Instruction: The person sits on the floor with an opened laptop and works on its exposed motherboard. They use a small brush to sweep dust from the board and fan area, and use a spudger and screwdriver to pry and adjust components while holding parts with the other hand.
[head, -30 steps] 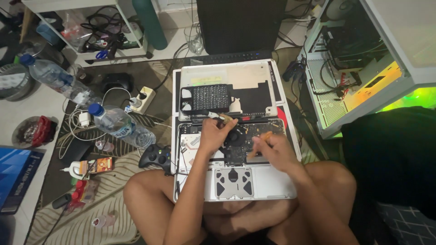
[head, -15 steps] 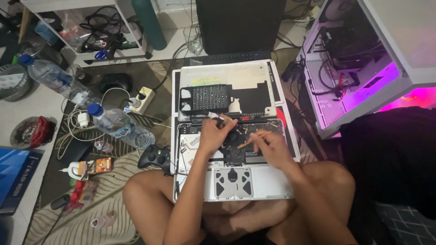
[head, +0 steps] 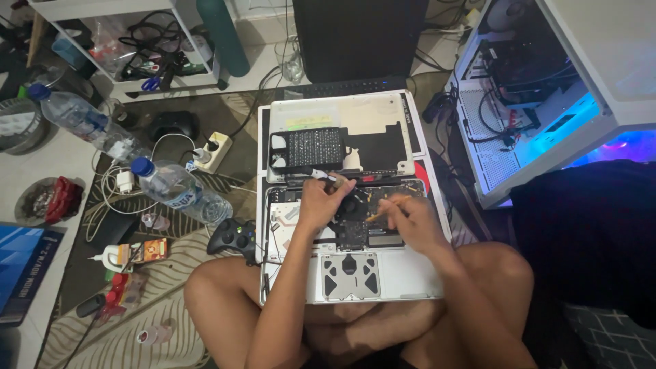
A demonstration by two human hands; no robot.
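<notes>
An opened silver laptop [head: 383,277] lies on my crossed legs, its insides bare and its removed bottom cover [head: 342,109] lying just beyond with a black part on it. My left hand [head: 321,201] rests on the laptop's insides beside the round black fan [head: 353,205] and pinches a small dark tool near its upper edge. My right hand [head: 408,220] holds a thin orange-brown stick whose tip points left at the fan.
Two plastic water bottles [head: 181,191] lie on the patterned rug at left, by a power strip [head: 212,152], a black game controller [head: 232,237] and small bottles. A lit open computer case [head: 547,102] stands at right. A dark monitor [head: 359,37] is ahead.
My right hand has lifted slightly and now holds the thin stick toward the fan. The computer case's light has shifted from green to pink to blue.
</notes>
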